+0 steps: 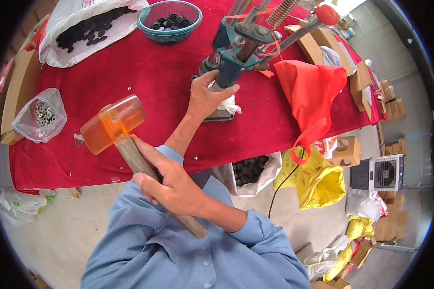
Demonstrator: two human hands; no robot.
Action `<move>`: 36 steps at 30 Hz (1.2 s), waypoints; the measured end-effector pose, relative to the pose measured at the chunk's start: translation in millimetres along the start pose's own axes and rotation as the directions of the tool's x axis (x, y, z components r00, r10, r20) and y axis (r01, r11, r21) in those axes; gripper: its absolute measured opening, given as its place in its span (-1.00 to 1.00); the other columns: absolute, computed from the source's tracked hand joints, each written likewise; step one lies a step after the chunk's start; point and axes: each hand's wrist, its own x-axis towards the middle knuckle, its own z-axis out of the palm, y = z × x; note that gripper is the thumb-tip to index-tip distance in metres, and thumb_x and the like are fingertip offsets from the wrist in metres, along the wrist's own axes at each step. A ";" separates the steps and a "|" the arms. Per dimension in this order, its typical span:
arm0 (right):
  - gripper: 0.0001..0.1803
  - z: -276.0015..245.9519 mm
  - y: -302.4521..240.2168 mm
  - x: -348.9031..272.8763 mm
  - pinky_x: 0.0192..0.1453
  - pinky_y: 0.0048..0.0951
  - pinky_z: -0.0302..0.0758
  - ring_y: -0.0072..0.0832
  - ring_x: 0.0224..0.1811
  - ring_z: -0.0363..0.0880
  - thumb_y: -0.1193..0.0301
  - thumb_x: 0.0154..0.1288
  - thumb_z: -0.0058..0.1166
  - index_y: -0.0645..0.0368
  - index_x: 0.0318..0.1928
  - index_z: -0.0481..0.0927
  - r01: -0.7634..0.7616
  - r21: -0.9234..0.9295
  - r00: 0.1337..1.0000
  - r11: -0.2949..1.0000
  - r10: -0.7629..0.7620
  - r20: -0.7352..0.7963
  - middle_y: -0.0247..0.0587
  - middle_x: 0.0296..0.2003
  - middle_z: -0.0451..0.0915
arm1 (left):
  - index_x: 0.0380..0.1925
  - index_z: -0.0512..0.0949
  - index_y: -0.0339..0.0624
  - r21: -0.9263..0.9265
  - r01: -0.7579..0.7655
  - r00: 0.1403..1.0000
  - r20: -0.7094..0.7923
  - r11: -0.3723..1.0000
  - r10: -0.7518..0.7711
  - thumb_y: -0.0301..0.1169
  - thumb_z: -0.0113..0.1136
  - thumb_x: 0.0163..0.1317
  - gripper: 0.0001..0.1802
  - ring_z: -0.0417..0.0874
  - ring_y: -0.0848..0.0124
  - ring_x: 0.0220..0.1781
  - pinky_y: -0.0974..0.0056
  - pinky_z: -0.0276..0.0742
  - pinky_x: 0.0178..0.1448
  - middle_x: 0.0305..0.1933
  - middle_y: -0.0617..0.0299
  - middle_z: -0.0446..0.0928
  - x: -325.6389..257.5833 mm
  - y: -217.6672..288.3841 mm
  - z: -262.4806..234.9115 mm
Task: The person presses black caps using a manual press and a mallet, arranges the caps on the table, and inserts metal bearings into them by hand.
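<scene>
Right hand (176,185) fingers (147,153) wrapped tight around wooden-handled orange mallet (114,124) raised above red bench (130,72), left hand (206,94) gripping teal press (236,53) base, bench edge near, open cloth left of press

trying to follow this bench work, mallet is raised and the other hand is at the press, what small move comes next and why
Probably a short tap down with the mallet: the right hand holds it raised by its wooden handle, head aimed toward the press, while the left hand steadies the press base.
</scene>
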 end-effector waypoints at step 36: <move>-0.13 -49.3 60.7 -16.6 0.06 -0.16 0.64 0.03 -0.01 0.69 0.53 0.25 0.15 0.42 0.55 0.15 0.313 -0.405 0.914 0.859 -0.388 -0.116 0.35 0.08 0.55 | 0.15 0.54 -0.35 -0.062 0.391 0.891 -0.223 0.918 -0.395 -0.22 0.05 0.60 -0.60 0.71 0.42 0.03 0.29 0.63 0.14 0.04 0.11 0.67 -191.6 106.7 -102.2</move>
